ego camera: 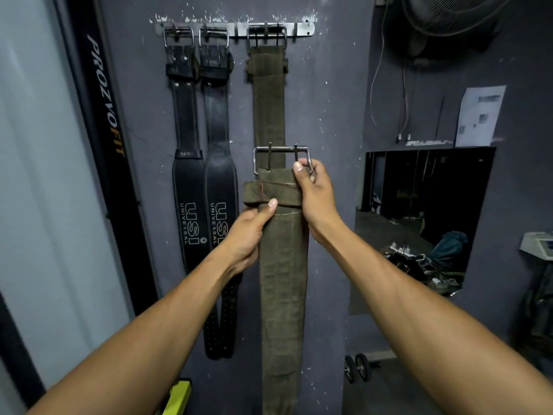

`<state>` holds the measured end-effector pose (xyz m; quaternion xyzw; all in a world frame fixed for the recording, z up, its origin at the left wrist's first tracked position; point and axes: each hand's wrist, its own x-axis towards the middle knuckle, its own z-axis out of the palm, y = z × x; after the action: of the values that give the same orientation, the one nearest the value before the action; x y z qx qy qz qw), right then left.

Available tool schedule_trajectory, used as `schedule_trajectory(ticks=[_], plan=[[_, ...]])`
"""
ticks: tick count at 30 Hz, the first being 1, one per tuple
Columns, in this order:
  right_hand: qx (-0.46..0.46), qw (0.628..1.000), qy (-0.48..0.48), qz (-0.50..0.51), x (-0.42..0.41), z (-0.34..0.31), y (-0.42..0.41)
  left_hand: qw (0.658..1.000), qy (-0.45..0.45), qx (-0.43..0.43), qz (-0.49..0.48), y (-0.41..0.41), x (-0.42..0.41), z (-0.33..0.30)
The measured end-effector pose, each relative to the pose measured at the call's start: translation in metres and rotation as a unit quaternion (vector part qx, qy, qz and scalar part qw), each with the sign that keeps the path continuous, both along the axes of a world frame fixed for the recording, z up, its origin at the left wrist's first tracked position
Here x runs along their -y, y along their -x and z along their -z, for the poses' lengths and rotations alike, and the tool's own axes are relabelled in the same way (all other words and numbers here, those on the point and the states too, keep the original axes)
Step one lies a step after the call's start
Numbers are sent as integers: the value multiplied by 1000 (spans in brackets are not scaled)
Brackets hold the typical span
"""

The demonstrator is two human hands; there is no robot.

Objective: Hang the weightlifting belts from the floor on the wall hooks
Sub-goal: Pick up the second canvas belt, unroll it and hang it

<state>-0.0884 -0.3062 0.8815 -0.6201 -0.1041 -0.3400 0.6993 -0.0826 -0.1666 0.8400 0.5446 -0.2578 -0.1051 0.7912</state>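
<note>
Both hands hold an olive belt (282, 265) upright in front of a dark grey wall (326, 115). The belt is thick, coarse canvas with stitched seams along its edges, stiff and slightly curled across its width, and it hangs down past the lower edge of the view. The left hand (247, 235) wraps its left edge, thumb pressed flat on the front just under a fabric keeper loop (263, 193) that rings the belt; its other fingers curl behind, out of sight. The right hand (317, 196) grips the right edge higher up, thumb tip on the canvas above the loop, fingers closed around the side bar of the buckle (281, 158), a rectangular frame of dull, rusty steel with two prongs standing just above the thumb. Well above both hands a flat metal rail (233, 27) with short hooks is fixed to the wall, chipped paint around it. Three belts already hang from it by their buckles: two black leather belts (191, 181) to the upper left of the left hand, smooth, flaring wide at the middle, printed with white lettering and punched with rows of holes at the tails, and a second olive belt (269, 100) directly behind and above the held buckle. A mirror (425, 211) lies right of the right hand.
</note>
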Motion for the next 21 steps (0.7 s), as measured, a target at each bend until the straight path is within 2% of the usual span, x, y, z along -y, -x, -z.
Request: schedule_trajectory(ticks=[3, 6, 10, 13, 16, 19, 21], plan=[[21, 999, 11, 38, 11, -2, -3, 999, 11, 7, 34, -2, 5, -9], [32, 998, 8, 46, 26, -9, -10, 996, 45, 56, 51, -11, 12, -26], [46, 998, 15, 42, 52, -23, -25, 990, -34, 135, -35, -30, 30, -60], [52, 998, 19, 42, 71, -39, -35, 983, -47, 160, -82, -46, 52, -95], [71, 996, 20, 49, 93, -58, -48, 961, -95, 200, -166, -66, 80, -123], [85, 994, 31, 56, 114, -79, -63, 939, -91, 237, -231, -82, 106, -139], [85, 994, 35, 55, 128, -94, -77, 936, -93, 251, -228, -89, 118, -146]])
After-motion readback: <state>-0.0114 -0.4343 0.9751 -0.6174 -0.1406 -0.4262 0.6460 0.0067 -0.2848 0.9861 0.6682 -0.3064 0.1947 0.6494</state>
